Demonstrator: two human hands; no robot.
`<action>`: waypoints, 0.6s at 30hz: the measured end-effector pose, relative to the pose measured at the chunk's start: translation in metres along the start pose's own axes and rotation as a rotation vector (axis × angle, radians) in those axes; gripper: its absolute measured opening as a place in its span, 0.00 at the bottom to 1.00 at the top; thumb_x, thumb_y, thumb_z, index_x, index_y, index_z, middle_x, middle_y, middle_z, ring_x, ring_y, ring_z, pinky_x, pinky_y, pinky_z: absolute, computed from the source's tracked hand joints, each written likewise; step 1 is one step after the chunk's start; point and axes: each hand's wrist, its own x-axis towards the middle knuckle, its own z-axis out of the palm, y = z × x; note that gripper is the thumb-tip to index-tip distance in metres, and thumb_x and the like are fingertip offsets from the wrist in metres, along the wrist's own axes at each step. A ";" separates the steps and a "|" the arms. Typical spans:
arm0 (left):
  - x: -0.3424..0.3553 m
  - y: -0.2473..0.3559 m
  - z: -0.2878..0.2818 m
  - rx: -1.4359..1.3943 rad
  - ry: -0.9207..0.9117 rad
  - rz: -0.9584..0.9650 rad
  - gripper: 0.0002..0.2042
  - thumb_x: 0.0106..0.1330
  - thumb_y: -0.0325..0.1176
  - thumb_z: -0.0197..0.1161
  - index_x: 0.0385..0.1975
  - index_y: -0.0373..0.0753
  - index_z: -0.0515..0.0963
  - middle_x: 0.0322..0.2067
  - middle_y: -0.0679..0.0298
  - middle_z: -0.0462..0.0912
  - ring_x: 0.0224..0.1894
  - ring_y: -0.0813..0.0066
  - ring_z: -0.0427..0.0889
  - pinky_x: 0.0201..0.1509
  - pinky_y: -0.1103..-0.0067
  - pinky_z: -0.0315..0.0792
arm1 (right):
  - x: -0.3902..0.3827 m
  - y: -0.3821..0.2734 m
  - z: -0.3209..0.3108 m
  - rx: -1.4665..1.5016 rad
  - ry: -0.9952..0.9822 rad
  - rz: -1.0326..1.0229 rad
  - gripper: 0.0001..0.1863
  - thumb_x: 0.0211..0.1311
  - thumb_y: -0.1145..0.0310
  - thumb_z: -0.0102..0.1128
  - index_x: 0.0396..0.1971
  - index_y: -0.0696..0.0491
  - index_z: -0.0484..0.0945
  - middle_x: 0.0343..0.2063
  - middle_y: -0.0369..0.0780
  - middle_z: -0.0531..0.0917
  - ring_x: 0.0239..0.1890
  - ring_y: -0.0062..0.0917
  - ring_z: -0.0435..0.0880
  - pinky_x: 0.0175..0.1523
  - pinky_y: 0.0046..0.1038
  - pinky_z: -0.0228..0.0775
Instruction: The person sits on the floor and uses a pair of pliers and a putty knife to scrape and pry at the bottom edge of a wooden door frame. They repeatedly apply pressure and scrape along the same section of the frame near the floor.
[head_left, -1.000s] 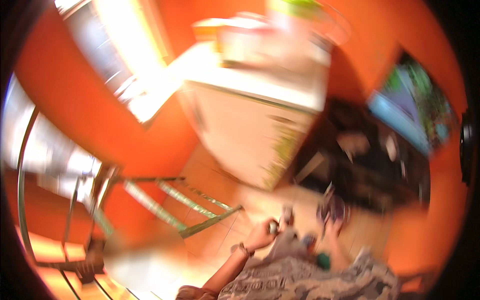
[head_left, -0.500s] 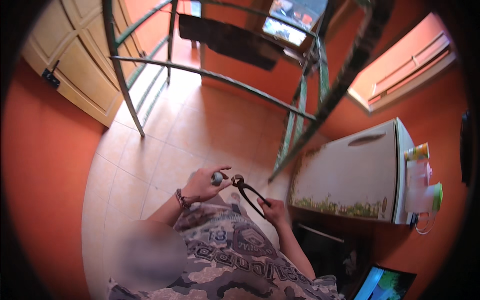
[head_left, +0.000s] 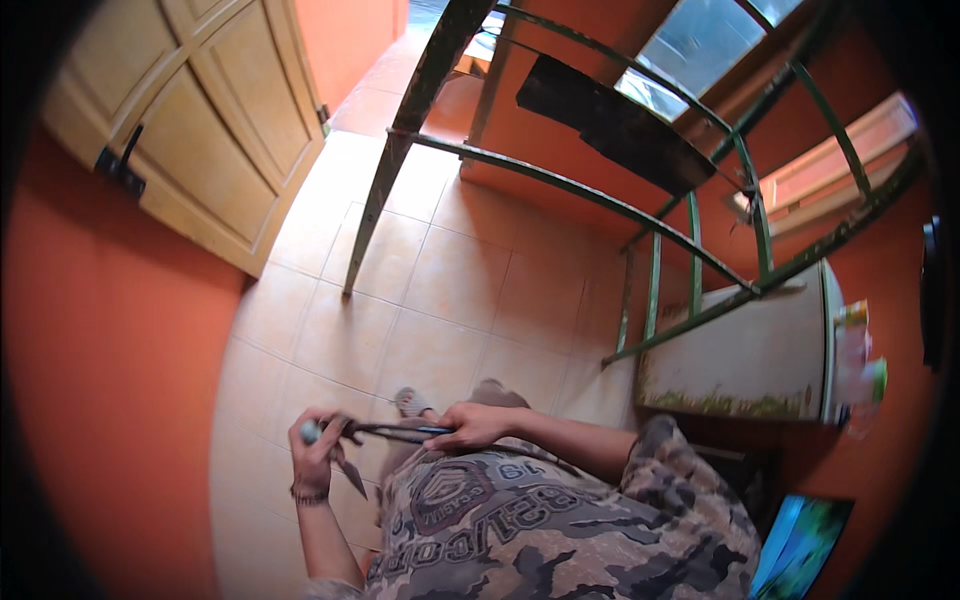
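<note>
My left hand (head_left: 317,455) is closed around a small grey round-ended thing (head_left: 311,432), whose kind I cannot make out. A dark, pointed flat piece (head_left: 353,477) sticks out below its fingers, partly blurred. My right hand (head_left: 474,425) grips the handles of a pair of dark pincers (head_left: 388,432) in front of my shirt. The pincers lie nearly level, jaws toward the left. Their head is at the fingers of my left hand, and blur hides whether the hand grips it or only touches it.
A green metal scaffold frame (head_left: 560,178) stands ahead, with a dark board (head_left: 620,125) across it. A worn white fridge (head_left: 735,350) stands at the right, above a lit screen (head_left: 805,545). A wooden door (head_left: 215,130) is at the left, over the tiled floor (head_left: 440,270).
Both hands have moved left with the pincers, which have swung to nearly level, their head now at my left hand. The dark pointed piece now shows. My view has shifted.
</note>
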 end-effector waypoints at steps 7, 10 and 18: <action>0.074 -0.002 -0.191 -0.209 -0.027 0.104 0.11 0.65 0.34 0.58 0.40 0.34 0.71 0.33 0.44 0.81 0.20 0.60 0.81 0.12 0.82 0.70 | 0.187 -0.063 0.008 -0.025 -0.215 -0.026 0.21 0.61 0.56 0.57 0.22 0.61 0.76 0.14 0.41 0.75 0.19 0.24 0.70 0.28 0.31 0.63; 0.128 0.014 -0.255 -0.296 -0.049 0.115 0.08 0.67 0.31 0.55 0.41 0.36 0.70 0.34 0.42 0.81 0.21 0.56 0.82 0.12 0.79 0.70 | 0.262 -0.094 -0.009 -0.010 -0.258 -0.085 0.20 0.61 0.56 0.57 0.22 0.61 0.76 0.13 0.40 0.73 0.20 0.24 0.71 0.29 0.31 0.63; 0.184 0.057 -0.431 0.547 0.543 -0.491 0.10 0.58 0.33 0.64 0.28 0.37 0.69 0.20 0.59 0.79 0.16 0.71 0.80 0.08 0.79 0.62 | 0.438 -0.188 -0.086 0.195 0.085 0.098 0.17 0.57 0.57 0.58 0.28 0.57 0.83 0.26 0.42 0.85 0.30 0.25 0.83 0.36 0.29 0.74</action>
